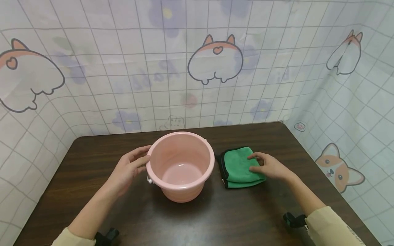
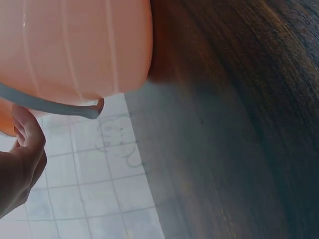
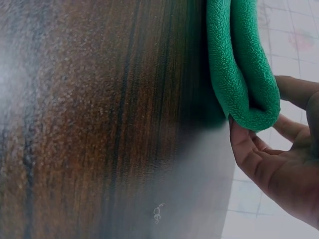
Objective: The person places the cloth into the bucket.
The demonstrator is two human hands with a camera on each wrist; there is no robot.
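Observation:
A pink plastic bucket stands upright on the dark wooden table. My left hand is at its left side, fingertips and thumb right at the outer rim. In the left wrist view the bent fingers lie close to the bucket's pale handle, which hangs along the side. Right of the bucket lies a folded green towel with black edging. With my right hand I pinch its right edge; the right wrist view shows a digit over the fold and fingers tucked beneath the towel.
The table has rounded back corners and meets a curtain printed with a grid and cartoon dogs, which also covers both sides. Black straps are on my wrists, below light sleeves.

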